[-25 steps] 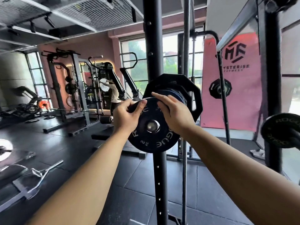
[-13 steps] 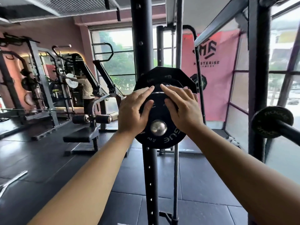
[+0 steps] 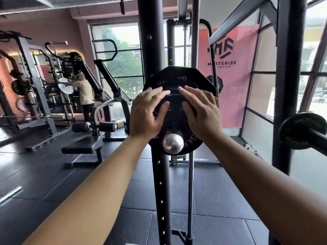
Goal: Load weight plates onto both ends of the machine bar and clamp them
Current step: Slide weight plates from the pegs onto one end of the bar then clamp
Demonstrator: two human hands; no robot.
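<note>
Black small plate (image 3: 174,110) sits on the bar end (image 3: 173,143), whose chrome tip protrudes below both palms, in front of the larger plate (image 3: 178,75). The left hand (image 3: 147,114) and right hand (image 3: 201,112) lie flat on its face, fingers straight, pressing and gripping nothing. No clamp is visible, so in my judgement the unsecured plate could creep outward along the bar end once pressure is released. Fingertips reaching over its upper edge risk a pinch if any gap to the larger plate closes abruptly.

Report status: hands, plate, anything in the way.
Hands: left hand, right hand, flat, pressing small plate. Plate on bar end, bigger plate behind. Not yet clamped. Nothing in the way.
</note>
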